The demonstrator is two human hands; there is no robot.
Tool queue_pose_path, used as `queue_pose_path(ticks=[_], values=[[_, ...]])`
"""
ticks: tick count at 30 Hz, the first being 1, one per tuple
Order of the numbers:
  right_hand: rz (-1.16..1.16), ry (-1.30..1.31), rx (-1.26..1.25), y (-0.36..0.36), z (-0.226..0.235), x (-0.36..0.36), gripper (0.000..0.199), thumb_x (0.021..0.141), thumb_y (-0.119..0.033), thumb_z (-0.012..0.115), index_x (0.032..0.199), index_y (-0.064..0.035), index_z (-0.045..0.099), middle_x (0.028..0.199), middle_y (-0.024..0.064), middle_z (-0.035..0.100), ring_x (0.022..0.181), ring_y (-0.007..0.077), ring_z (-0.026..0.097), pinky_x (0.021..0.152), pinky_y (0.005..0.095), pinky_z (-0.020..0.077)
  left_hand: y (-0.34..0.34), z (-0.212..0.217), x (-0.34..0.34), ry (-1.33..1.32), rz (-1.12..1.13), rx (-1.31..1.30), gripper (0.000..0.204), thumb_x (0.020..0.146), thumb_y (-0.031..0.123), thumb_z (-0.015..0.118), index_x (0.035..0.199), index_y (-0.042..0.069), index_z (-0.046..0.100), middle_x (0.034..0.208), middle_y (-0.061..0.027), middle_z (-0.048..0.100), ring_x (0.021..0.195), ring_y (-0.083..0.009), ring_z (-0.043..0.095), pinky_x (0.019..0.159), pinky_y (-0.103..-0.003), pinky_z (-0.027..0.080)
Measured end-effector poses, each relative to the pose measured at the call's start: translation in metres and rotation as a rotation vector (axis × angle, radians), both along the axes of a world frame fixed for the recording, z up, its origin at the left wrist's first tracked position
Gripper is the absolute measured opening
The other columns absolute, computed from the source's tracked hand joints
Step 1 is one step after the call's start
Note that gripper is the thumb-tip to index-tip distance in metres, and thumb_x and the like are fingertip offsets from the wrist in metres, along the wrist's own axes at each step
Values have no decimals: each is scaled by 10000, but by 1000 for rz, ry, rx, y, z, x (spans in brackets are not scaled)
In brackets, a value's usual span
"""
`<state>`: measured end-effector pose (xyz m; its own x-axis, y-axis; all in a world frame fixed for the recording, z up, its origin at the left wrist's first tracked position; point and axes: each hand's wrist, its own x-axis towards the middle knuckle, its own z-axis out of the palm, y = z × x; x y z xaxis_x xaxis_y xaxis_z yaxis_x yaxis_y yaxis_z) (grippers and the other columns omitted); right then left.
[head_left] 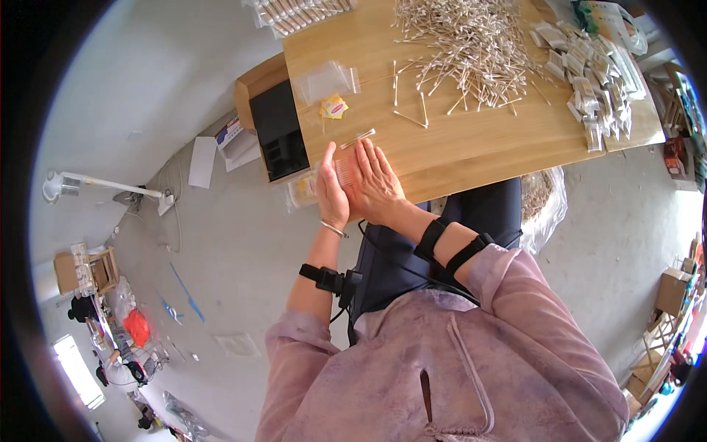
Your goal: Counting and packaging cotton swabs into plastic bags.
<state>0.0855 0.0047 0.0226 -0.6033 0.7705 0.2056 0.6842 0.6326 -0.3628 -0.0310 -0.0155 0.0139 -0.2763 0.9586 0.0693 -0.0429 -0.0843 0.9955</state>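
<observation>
At the table's near left corner, my right hand point(375, 184) lies flat with its fingers stretched out. My left hand point(333, 190) stands on edge beside it, fingers straight and nearly upright. Between the two palms shows a small clear packet point(345, 174) with fine pale stripes, partly covered by the right hand; its contents are hard to make out. Just beyond the fingertips lie a few loose cotton swabs point(359, 138). Farther off are yellow printed cards point(334, 107) and a stack of flat clear plastic bags point(324, 82).
A big heap of cotton swabs point(471, 48) covers the table's point(471, 140) far middle. Filled swab packets point(593, 81) pile up at the right, more point(298, 13) at the far left. A cardboard box point(254, 79) with a black panel point(280, 131) adjoins the left edge. A clear sack point(541, 206) stands below.
</observation>
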Motion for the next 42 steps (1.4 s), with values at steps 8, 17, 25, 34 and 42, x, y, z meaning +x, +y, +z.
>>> queue_pose_path(ticks=[8,17,25,34,42], values=[[70,-74,33,-1,4,6,660,914,-365,378,1382,95,319,1484,268,239,1423,354,153,1166,432,86,-2,-5,0,-20,75,35,827,959,604,206,1427,-77,232,1506,-174,245,1412,-238,188,1169,-382,108],[48,-82,28,-2,7,2,654,930,-386,347,1391,78,322,1493,243,244,1424,345,151,1169,427,79,0,-11,-5,57,69,78,781,965,561,245,1422,-72,248,1494,-178,267,1403,-252,212,1160,-387,138],[85,-109,24,-5,7,4,668,917,-375,365,1396,87,305,1497,249,226,1427,342,144,1171,426,69,-8,-3,2,250,114,92,678,984,469,288,1416,-54,278,1476,-184,305,1391,-278,244,1145,-396,175],[49,-80,27,-5,0,-2,684,892,-396,397,1376,84,336,1482,239,263,1414,353,182,1167,439,93,-16,1,-5,484,214,62,568,1005,364,336,1409,-35,312,1455,-191,348,1378,-308,279,1127,-405,217],[59,-19,1,-7,1,-4,727,890,-414,447,1392,87,290,1492,248,224,1422,351,147,1170,434,91,-53,-19,-66,900,364,-222,580,998,337,379,1432,-26,254,1469,-231,295,1382,-368,247,1136,-451,191]])
